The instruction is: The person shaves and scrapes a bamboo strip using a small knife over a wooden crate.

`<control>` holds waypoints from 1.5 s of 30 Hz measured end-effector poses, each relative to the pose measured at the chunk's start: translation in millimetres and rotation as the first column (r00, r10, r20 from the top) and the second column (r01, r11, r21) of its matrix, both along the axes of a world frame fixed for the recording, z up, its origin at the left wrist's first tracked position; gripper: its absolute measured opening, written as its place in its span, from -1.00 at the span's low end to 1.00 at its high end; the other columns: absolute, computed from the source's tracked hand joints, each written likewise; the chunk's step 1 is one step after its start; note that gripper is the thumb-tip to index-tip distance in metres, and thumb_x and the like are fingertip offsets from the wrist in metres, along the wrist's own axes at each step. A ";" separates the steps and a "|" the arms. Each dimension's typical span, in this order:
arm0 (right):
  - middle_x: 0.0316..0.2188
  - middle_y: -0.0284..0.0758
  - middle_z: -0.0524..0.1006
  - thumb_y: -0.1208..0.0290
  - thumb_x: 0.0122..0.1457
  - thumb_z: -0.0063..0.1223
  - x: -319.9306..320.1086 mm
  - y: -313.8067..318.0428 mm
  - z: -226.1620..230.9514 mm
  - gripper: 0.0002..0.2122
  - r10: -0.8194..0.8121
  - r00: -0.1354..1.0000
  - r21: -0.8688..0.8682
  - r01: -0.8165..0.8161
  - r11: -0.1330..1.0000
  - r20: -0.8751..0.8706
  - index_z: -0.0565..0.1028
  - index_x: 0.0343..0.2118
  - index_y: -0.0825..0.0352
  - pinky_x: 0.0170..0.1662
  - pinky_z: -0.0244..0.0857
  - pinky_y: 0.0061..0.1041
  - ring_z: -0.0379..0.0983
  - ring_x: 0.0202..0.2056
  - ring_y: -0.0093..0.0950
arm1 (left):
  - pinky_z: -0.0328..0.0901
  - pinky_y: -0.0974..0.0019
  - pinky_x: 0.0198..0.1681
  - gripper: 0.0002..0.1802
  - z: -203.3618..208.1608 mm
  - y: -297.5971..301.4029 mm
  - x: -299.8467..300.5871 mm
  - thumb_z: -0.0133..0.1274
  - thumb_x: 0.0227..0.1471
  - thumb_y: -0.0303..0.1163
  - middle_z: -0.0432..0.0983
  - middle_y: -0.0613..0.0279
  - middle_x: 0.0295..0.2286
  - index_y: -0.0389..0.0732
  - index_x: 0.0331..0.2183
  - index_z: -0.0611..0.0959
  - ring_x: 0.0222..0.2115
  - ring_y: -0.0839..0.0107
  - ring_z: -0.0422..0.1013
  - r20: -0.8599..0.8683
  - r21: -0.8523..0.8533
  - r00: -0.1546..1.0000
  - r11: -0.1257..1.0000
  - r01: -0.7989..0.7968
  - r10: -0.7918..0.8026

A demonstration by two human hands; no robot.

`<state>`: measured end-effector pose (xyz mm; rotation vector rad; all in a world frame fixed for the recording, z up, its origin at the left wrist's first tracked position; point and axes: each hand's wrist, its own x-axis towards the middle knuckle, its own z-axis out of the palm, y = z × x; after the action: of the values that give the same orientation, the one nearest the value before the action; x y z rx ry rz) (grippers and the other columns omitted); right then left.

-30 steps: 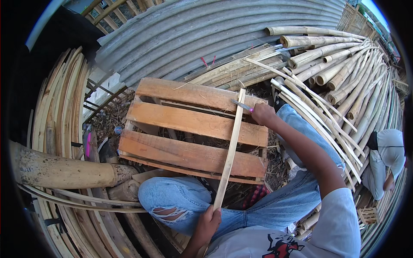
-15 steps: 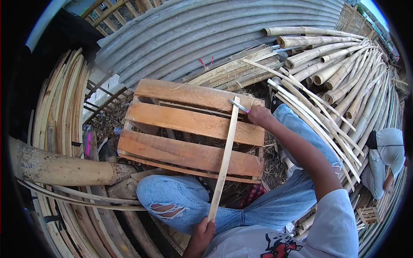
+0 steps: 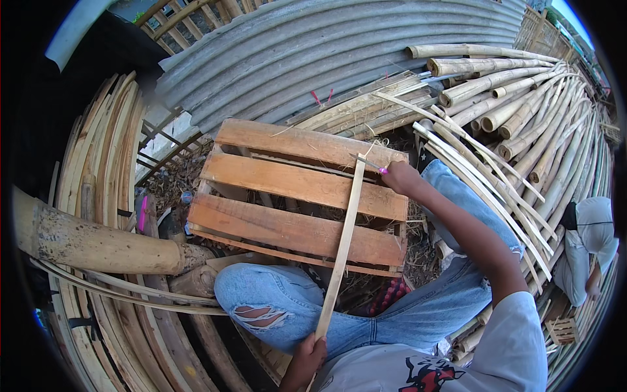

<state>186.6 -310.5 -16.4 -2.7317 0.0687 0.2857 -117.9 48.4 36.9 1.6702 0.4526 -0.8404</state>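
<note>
A long pale bamboo strip (image 3: 345, 238) runs from my lap up across a slatted wooden crate (image 3: 281, 176). My left hand (image 3: 308, 356) is closed round the strip's near end, low in front of my shirt. In my right hand (image 3: 400, 178) is a knife (image 3: 371, 163) with a pink handle, most of the handle hidden by my fingers. The blade lies across the strip near its far end, above the crate's upper slats. A thin curled shaving (image 3: 380, 142) stands just beyond that end.
Split bamboo strips (image 3: 483, 186) lean beside my right knee, with a pile of bamboo poles (image 3: 522, 117) beyond. A thick bamboo pole (image 3: 108, 242) and stacked slats (image 3: 98, 157) are on the left. Corrugated sheeting (image 3: 326, 62) stands behind. Another person (image 3: 588, 242) sits at far right.
The knife has shifted slightly down along the strip, and its blade has turned. A curled shaving now shows at the strip's far end. The whole view has moved a little.
</note>
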 end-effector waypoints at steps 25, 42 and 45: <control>-0.56 -0.08 0.55 0.20 0.04 -0.05 -16.6 4.4 -15.6 -0.71 -0.019 0.994 -0.246 0.047 0.968 0.111 0.56 -0.55 0.35 -0.42 0.42 -0.22 0.54 -0.48 -0.14 | 0.07 0.51 -0.69 -0.76 -1.7 -4.3 7.5 -0.15 0.18 -0.29 0.20 0.45 -0.72 -0.20 -0.48 0.37 -0.74 0.67 0.13 -0.187 -0.152 0.982 0.988 -0.025 -0.004; -0.42 -0.02 0.55 0.22 0.11 -0.13 11.4 -2.4 2.7 -0.68 -0.074 0.997 -0.261 0.065 0.963 -0.023 0.54 -0.44 0.40 -0.27 0.41 -0.18 0.53 -0.34 -0.10 | 0.05 0.51 -0.69 -0.77 2.8 -10.3 13.8 -0.13 0.17 -0.31 0.21 0.45 -0.72 -0.23 -0.48 0.39 -0.74 0.68 0.13 -0.200 -0.125 0.980 0.991 -0.043 0.017; -0.44 -0.04 0.56 0.25 0.09 -0.12 -6.4 4.2 -22.8 -0.70 0.032 0.997 -0.247 -0.048 0.968 -0.071 0.55 -0.48 0.39 -0.32 0.43 -0.20 0.54 -0.37 -0.13 | 0.03 0.53 -0.70 -0.77 0.1 -11.2 16.5 -0.14 0.18 -0.31 0.19 0.47 -0.72 -0.20 -0.48 0.38 -0.74 0.70 0.11 -0.218 -0.158 0.976 0.986 -0.052 0.016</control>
<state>180.2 -306.4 -39.3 -2.9752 0.0722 0.4042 -101.5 37.1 36.9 1.4231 0.5452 -1.0123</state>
